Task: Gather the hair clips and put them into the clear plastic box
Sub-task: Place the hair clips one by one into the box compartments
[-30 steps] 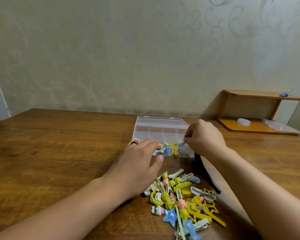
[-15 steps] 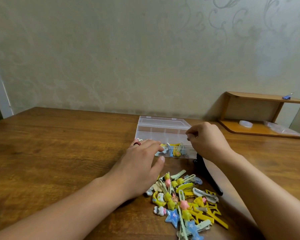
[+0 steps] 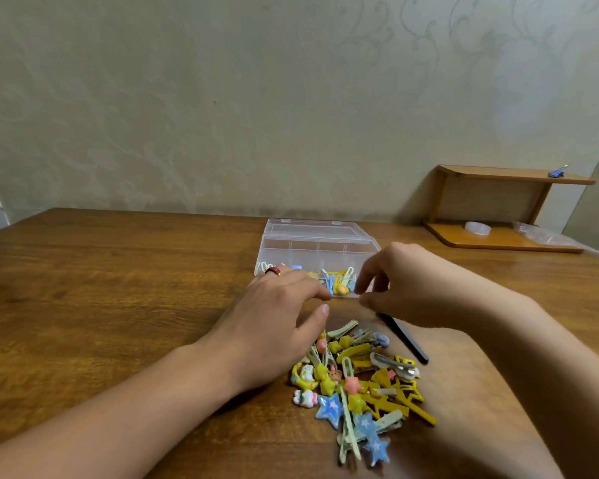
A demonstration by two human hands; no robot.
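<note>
Fingers of both the left hand (image 3: 274,326) and right hand (image 3: 405,288) are loosely spread, nothing held, beside the clear plastic box (image 3: 317,248). Pastel hair clips (image 3: 360,385) are heaped nearer, long axes pointing variously.

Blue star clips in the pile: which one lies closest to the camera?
The light blue star clip at the pile's bottom edge; the darker blue star clip sits farther up and to its left, beside a white character clip.

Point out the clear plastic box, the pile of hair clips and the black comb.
clear plastic box (image 3: 317,248): head view, far wall.
pile of hair clips (image 3: 360,385): head view, middle of heap.
black comb (image 3: 407,340): head view, mid-length.
</note>
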